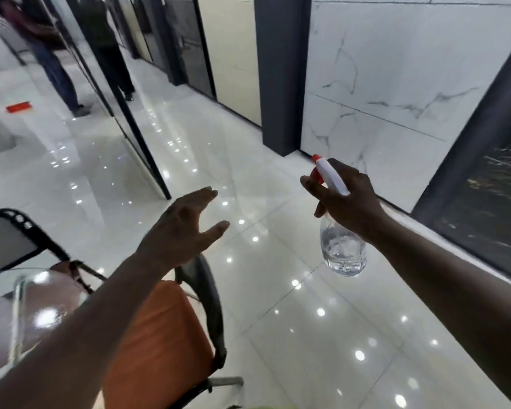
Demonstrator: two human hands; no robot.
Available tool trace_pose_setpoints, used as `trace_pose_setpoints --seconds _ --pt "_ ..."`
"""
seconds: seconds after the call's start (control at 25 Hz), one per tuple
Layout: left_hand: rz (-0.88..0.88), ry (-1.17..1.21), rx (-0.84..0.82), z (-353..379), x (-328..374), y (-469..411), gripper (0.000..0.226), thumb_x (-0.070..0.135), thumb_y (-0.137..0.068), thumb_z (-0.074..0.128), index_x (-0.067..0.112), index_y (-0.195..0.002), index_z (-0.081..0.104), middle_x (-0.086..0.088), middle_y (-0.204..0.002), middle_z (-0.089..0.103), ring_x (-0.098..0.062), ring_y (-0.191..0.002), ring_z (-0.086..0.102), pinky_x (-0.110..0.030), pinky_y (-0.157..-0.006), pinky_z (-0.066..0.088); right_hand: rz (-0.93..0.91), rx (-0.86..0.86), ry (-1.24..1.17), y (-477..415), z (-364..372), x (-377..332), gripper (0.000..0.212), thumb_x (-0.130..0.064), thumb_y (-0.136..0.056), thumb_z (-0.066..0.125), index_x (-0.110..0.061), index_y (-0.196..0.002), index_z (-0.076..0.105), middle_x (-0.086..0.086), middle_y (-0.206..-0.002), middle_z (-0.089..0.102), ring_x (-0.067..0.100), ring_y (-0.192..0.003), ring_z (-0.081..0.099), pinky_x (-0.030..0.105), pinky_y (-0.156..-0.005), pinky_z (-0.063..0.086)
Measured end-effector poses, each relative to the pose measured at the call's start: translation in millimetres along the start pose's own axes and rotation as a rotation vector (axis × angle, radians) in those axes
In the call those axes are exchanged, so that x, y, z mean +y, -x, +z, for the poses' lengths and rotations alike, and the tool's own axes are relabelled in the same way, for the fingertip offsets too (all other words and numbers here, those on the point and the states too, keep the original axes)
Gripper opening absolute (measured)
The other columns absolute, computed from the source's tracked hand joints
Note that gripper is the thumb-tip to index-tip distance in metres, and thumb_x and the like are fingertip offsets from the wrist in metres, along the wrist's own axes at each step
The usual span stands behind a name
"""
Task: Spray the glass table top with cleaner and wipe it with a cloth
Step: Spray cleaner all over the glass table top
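Above the floor (pixel 322 335), your right hand (pixel 348 199) grips the bottle (pixel 342 252), ready to spray; your left hand (pixel 180 231) is open, holding nothing.

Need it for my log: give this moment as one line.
left hand open, empty | right hand grips clear plastic spray bottle, red-and-white trigger head | glass table top lower left, blurred

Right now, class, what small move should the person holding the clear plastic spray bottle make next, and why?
Probably swing the right hand with the clear plastic spray bottle left, over the glass table top: the bottle hangs above white floor tiles, away from the glass. The left hand holds nothing.
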State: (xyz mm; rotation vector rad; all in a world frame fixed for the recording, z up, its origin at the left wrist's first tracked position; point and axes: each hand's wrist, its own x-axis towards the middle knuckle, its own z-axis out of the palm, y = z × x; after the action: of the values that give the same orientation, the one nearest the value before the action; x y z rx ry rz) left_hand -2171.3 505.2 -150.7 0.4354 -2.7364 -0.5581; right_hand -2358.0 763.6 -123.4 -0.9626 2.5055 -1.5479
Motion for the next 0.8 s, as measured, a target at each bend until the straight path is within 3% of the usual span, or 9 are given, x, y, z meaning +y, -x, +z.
trace_pose_setpoints --seconds 0.12,0.32,0.44,0.6,0.8 --pt "0.007 -0.005 -0.015 14 18 -47 0.077 0.054 -0.089 0.071 0.022 -0.155 0.046 0.005 -0.161 0.044 -0.013 -0.146 0.043 -0.038 -0.122 0.036 -0.028 0.023 0.006 -44 -25 24 0.029 -0.040 -0.100 0.075 -0.013 -0.094 0.063 0.005 -0.077 0.074 0.015 -0.055 0.075 0.034 -0.067 0.062" --pt "-0.015 -0.016 -0.004 36 -3 -130 0.077 0.059 -0.090 0.068 0.027 -0.156 0.044 0.011 -0.161 0.042 -0.008 -0.147 0.041 -0.034 -0.121 0.036 -0.024 -0.005 -0.059 -136 -10 58 0.028 -0.035 -0.104 0.070 -0.008 -0.102 0.064 0.008 -0.082 0.073 0.015 -0.057 0.074 0.024 -0.062 0.059" --pt "-0.045 0.002 0.036 48 -38 -179 0.076 0.059 -0.090 0.068 0.028 -0.155 0.045 0.013 -0.160 0.042 -0.007 -0.146 0.041 -0.033 -0.120 0.037 -0.034 -0.060 -0.160 -198 24 72 0.028 -0.030 -0.107 0.065 -0.003 -0.103 0.062 0.018 -0.092 0.070 0.023 -0.061 0.074 0.034 -0.059 0.060" --pt "-0.118 0.029 0.059 43 -88 -242 0.075 0.057 -0.090 0.068 0.026 -0.154 0.046 0.011 -0.160 0.044 -0.007 -0.145 0.043 -0.033 -0.120 0.037 -0.074 -0.152 -0.138 -279 73 68 0.027 -0.034 -0.109 0.062 -0.007 -0.103 0.060 0.014 -0.085 0.071 0.012 -0.060 0.071 0.012 -0.058 0.049" --pt "-0.228 -0.002 0.116 25 -137 -296 0.069 0.053 -0.091 0.070 0.026 -0.151 0.050 0.013 -0.156 0.049 -0.007 -0.141 0.048 -0.026 -0.114 0.038 -0.113 -0.257 -0.178 -371 126 59 0.027 -0.038 -0.108 0.064 -0.012 -0.100 0.060 0.008 -0.081 0.071 0.017 -0.059 0.072 0.015 -0.060 0.051"
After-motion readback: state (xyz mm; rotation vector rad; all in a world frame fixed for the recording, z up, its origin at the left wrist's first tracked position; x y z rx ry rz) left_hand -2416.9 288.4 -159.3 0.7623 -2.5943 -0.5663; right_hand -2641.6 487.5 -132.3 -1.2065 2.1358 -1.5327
